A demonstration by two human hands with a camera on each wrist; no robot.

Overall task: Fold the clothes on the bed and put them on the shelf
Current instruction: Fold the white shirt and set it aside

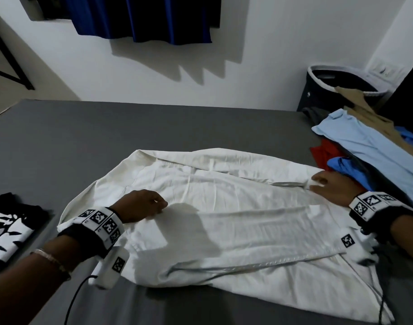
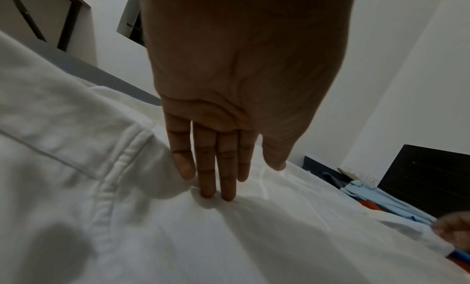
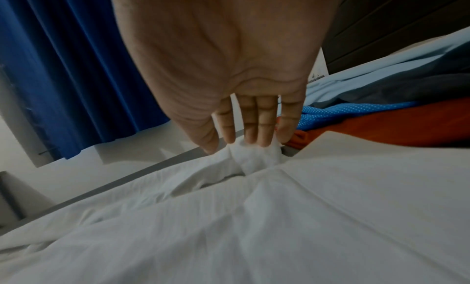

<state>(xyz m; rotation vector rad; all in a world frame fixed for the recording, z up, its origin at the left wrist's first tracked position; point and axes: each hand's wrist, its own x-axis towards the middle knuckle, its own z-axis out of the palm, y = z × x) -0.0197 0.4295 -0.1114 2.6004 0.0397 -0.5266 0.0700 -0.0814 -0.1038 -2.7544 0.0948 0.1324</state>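
Observation:
A white shirt [image 1: 224, 219] lies spread across the grey bed [image 1: 83, 137], with one side folded over its middle. My left hand [image 1: 160, 205] rests on the shirt's left part. In the left wrist view its fingers [image 2: 216, 187] are straight and press down on the cloth [image 2: 178, 238] beside a sleeve seam. My right hand [image 1: 318, 184] lies on the shirt's far right edge. In the right wrist view its straight fingers [image 3: 254, 135] touch a small puckered bunch of the white cloth [image 3: 254, 218]. Neither hand grips anything.
A folded black-and-white garment [image 1: 6, 228] sits at the bed's left edge. To the right lies a pile with a light blue shirt [image 1: 364, 146], a red garment [image 1: 322, 153] and a blue one [image 1: 346, 167]. A dark laundry basket [image 1: 341, 85] stands behind it, and a blue curtain [image 1: 142, 17] hangs on the wall.

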